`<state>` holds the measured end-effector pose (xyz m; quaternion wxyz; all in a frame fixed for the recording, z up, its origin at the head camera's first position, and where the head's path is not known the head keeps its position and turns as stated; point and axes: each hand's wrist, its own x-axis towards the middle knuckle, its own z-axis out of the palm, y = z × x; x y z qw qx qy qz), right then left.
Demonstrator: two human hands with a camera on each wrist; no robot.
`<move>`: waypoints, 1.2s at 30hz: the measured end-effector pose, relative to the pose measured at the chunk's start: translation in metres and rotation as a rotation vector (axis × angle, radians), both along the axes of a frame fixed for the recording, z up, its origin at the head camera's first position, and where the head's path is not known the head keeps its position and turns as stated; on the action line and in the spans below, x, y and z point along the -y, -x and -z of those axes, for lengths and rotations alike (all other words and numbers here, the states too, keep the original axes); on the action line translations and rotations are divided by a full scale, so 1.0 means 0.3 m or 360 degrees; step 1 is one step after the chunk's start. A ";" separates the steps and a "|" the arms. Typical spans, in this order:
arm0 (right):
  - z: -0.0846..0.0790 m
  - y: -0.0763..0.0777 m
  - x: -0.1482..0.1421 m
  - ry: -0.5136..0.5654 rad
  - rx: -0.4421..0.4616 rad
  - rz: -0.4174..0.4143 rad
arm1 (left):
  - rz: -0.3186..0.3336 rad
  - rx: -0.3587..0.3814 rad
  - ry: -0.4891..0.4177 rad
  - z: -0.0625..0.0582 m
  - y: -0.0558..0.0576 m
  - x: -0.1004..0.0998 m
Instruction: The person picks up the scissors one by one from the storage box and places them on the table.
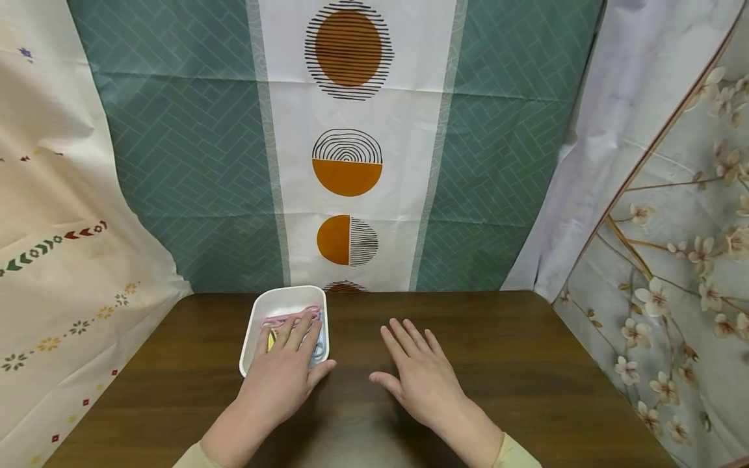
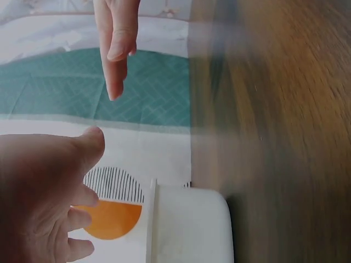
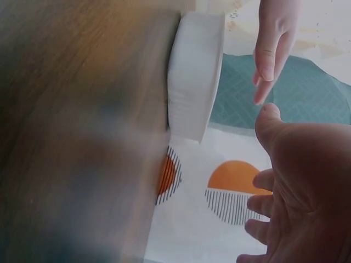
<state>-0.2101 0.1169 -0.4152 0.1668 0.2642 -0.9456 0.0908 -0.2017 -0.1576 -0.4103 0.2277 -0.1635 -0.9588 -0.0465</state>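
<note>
My left hand (image 1: 279, 377) hovers palm down over the near part of a white tray (image 1: 248, 344), its fingers straight and holding nothing. Inside the tray lie a pink cord-like thing (image 1: 275, 321), a light blue looped thing (image 1: 319, 351) and something yellow (image 1: 272, 339), all partly hidden by the fingers. To the right, my right hand (image 1: 424, 377) is held above the table with spread, straight fingers and nothing in it. Both wrist views show the hands raised off the tabletop, level with or above the tray's rim (image 3: 215, 82).
A dark brown wooden table (image 1: 497, 364) runs back to a hanging green and white cloth (image 1: 503, 162) with orange circles. A cream patterned cloth (image 1: 70, 260) hangs at the left, a flowered curtain (image 1: 661, 312) at the right.
</note>
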 end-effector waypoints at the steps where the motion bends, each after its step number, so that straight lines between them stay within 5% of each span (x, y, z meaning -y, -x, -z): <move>1: 0.000 0.002 0.005 -0.0001 -0.0002 -0.0007 | -0.0008 -0.0003 -0.0003 0.001 0.001 0.007; 36: 0.069 0.080 0.251 -0.0223 0.0020 -0.0208 | -0.0255 0.0258 -0.0087 0.065 0.067 0.231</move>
